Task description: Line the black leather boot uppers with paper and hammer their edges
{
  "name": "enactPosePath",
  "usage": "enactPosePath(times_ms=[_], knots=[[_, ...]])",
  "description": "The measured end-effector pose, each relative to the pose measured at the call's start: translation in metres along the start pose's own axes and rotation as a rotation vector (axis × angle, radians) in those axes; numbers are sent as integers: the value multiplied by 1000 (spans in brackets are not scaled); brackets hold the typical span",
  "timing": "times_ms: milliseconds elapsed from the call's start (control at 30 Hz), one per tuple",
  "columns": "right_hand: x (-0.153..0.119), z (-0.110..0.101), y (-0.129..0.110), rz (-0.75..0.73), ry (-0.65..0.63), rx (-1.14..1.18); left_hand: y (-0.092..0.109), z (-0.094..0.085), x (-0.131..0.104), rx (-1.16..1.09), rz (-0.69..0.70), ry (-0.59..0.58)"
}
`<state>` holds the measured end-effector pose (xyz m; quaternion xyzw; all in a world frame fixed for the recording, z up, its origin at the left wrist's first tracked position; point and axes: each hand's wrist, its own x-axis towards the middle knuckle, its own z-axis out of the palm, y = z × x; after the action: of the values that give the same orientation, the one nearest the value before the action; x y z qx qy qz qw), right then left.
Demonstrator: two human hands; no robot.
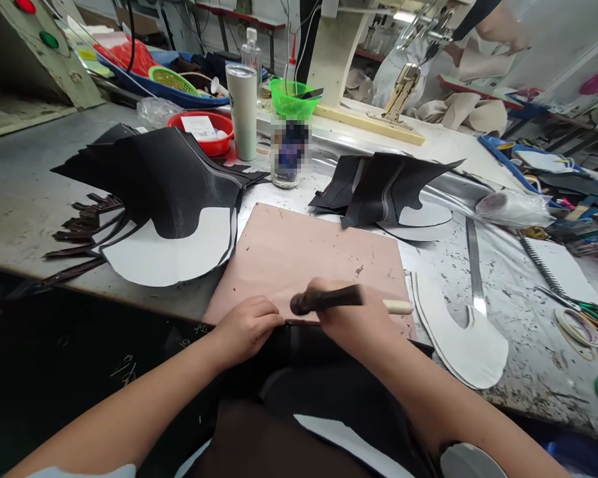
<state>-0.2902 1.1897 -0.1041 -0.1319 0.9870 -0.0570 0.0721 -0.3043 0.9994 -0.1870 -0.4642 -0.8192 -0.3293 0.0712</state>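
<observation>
Lying at 10 o'clock from the middle of the pink board [299, 252] is a stack of black and white pieces [164, 179]. Between 7 and 8, your left hand [249, 325] curls, thumb and forefinger at the edge of a dark piece [296, 342]; whether they pinch it, I cannot tell. Above the board's near side, toward 5, your hammer [341, 297] has its head lengthwise along the 9-to-3 line, rounded end toward 9. Your right hand [351, 322] wraps its pale handle, the butt pointing to 3. White cut pieces [483, 348] lie at 4.
</observation>
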Motion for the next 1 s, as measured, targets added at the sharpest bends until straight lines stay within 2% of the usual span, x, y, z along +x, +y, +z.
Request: enactPosePath(times_ms=[67, 200, 300, 367, 500, 633, 767, 900, 1000], knots=[[1, 0, 0, 41, 5, 14, 0, 0, 1, 30, 35, -3], [1, 2, -1, -47, -118, -62, 10, -2, 1, 224, 114, -25], [0, 0, -3, -32, -32, -80, 26, -2, -3, 479, 140, -69], [1, -1, -6, -13, -6, -84, 36, -2, -7, 582, 142, -59], [5, -5, -13, -145, -146, -178, 45, 1, -15, 603, 136, -18], [8, -8, -20, -148, -37, -204, 44, 4, -18, 611, 137, -4], [10, -9, -25, -221, -198, -206, 45, 5, -19, 596, 131, -34], [9, -6, -25, -191, -37, -190, 50, 4, -20, 591, 86, -77], [10, 1, -22, -218, -103, -166, 53, 5, -21, 623, 65, -52]])
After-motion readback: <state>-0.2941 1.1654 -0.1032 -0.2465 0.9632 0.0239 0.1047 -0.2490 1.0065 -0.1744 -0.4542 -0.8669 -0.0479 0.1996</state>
